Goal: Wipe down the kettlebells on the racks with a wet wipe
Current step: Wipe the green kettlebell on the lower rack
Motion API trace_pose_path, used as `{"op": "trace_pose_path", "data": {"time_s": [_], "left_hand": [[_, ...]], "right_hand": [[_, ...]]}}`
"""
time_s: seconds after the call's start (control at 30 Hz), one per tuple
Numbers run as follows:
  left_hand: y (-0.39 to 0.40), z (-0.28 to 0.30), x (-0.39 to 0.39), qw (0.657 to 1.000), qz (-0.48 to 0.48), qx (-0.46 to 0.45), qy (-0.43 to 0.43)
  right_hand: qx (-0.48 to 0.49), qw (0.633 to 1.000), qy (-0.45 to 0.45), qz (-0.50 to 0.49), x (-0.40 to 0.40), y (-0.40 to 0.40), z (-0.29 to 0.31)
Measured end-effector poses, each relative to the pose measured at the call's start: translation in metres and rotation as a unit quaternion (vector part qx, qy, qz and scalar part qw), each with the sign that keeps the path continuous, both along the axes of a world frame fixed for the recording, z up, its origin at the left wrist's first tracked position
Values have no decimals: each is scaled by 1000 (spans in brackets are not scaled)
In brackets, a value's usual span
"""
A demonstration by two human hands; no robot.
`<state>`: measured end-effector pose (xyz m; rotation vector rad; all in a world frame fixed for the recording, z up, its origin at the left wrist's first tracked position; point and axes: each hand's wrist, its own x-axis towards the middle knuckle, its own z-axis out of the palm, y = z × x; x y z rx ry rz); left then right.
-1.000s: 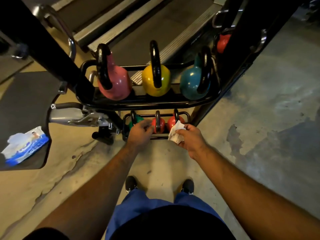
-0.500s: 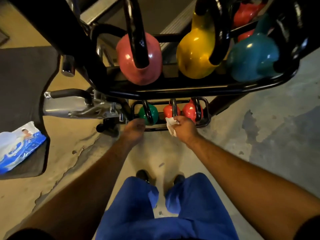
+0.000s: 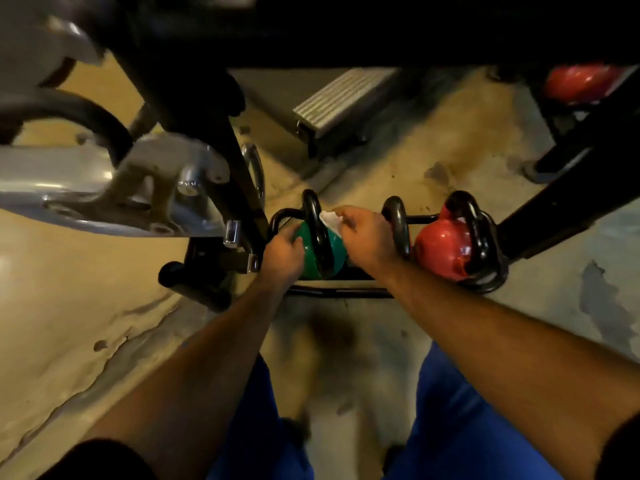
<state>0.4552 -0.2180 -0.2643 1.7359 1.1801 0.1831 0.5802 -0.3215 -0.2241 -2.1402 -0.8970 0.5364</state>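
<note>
Grip status: your right hand (image 3: 365,237) pinches the wet wipe (image 3: 330,220) against the green kettlebell (image 3: 334,249) on the bottom rack (image 3: 341,292), left hand (image 3: 283,252) cupping its side; red kettlebell (image 3: 443,249) apparently unwiped.

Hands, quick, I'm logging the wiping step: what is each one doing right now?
Left hand: resting against the green kettlebell, steadying it.
Right hand: closed on the white wipe, at the kettlebell's handle.
</note>
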Motion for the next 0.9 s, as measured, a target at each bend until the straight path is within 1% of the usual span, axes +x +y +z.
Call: {"op": "trace_pose_path", "data": {"time_s": [0.03,0.1,0.17,0.2,0.27,0.3,0.37,0.43,0.5,0.57,0.6,0.63,0.7,0.73,0.83,0.9], "left_hand": [[6,-18,4,1000,6,5,-10],[17,-54,15,999,10,28,-21],[26,-82,24,997,13,65,-28],[30,-92,28,997,5,70,-45],[29,-113,32,990,-34,73,-120],[28,-124,31,983,-57,91,-149],[28,-140,28,976,-83,117,-163],[30,-146,25,975,-88,107,-174],[33,-155,24,972,-89,101,-190],[34,-163,25,968,-93,101,-208],[36,-166,26,969,-86,100,-210],[36,-166,27,971,-75,102,-203],[36,-167,26,973,-61,112,-191],[36,-168,25,971,-64,115,-199],[36,-165,24,962,-93,132,-220],[36,-166,24,965,-73,134,-214]], "right_hand": [[10,999,-34,16,4,6,-11],[61,993,-86,53,9,15,-33],[115,978,-154,88,14,24,-56],[132,968,-186,102,16,28,-66],[148,954,-223,135,17,33,-83],[146,951,-226,153,15,33,-88],[126,955,-198,183,12,29,-92],[119,953,-174,218,9,20,-92],[122,932,-201,276,13,13,-94],[112,907,-247,322,27,15,-100],[101,906,-259,319,35,20,-101],[90,919,-246,293,40,27,-98],[80,954,-169,234,40,37,-95],[79,956,-150,240,36,39,-96],[74,930,-180,311,25,32,-105],[95,929,-177,312,34,35,-107]]}}
